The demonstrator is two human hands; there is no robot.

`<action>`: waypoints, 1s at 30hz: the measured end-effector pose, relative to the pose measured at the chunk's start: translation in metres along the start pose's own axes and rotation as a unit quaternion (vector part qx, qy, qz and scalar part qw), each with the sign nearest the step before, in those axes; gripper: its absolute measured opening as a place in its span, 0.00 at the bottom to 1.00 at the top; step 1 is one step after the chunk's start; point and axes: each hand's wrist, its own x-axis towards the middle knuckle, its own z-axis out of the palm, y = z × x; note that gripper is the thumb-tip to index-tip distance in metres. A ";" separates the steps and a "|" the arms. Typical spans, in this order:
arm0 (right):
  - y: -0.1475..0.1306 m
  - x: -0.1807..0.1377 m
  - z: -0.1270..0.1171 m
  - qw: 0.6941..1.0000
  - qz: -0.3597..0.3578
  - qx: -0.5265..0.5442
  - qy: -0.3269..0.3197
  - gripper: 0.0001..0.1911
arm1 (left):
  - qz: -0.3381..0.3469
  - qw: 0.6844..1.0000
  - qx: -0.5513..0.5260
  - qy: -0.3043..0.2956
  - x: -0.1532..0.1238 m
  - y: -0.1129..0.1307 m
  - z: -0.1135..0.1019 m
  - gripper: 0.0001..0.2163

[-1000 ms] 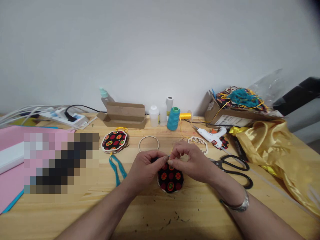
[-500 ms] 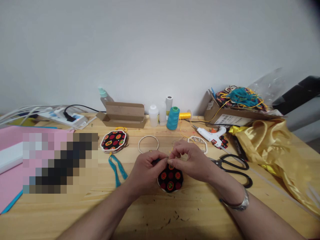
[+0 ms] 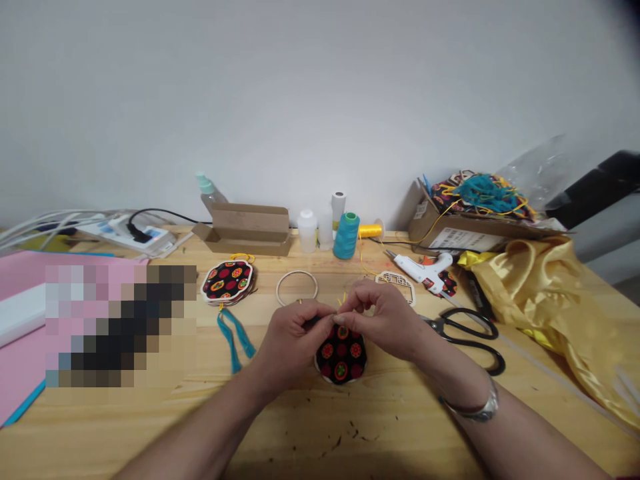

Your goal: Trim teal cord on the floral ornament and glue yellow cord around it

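Observation:
Black fabric with red and orange motifs covers a rounded ornament (image 3: 341,363) at the middle of the table. My left hand (image 3: 297,343) grips its upper left edge, the fingers partly hidden behind it. At the top edge, the thumb and fingertips of my right hand (image 3: 383,323) are pinched together against my left thumb. A short piece of yellow cord (image 3: 342,301) sticks up beside these fingertips; whether they hold it is hidden. Beyond my hands lies a thin round hoop (image 3: 278,288). A pale lattice frame (image 3: 411,293) is partly covered by my right hand.
Black-handled scissors (image 3: 500,360) and a white glue gun (image 3: 423,272) lie on the right, near gold satin cloth (image 3: 530,280). A finished-looking ornament (image 3: 227,281) with a teal tassel (image 3: 233,343) is on the left. Behind stand a teal thread cone (image 3: 346,237) and an open cardboard box (image 3: 250,240).
My right fingers have shifted slightly at the ornament's top edge, and the yellow cord shows a little more clearly above them. My left hand and the ornament have stayed in place.

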 end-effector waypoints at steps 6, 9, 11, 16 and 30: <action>0.003 0.001 0.001 1.000 0.003 0.026 0.008 0.04 | 0.024 1.000 0.013 -0.013 -0.001 0.000 0.000 0.08; 0.004 0.000 0.002 1.000 0.003 0.031 0.002 0.03 | 0.030 0.999 0.018 -0.025 -0.001 0.000 -0.001 0.08; 0.004 0.000 0.003 0.999 0.001 0.034 -0.002 0.02 | 0.035 0.998 0.029 -0.030 -0.001 0.000 -0.001 0.09; 0.003 0.000 0.004 0.999 -0.004 0.052 -0.012 0.02 | 0.051 0.996 0.068 -0.037 -0.002 -0.004 0.000 0.10; -0.002 -0.005 0.010 0.997 -0.071 0.012 0.018 0.06 | 0.059 0.993 0.092 -0.037 -0.003 -0.007 0.001 0.10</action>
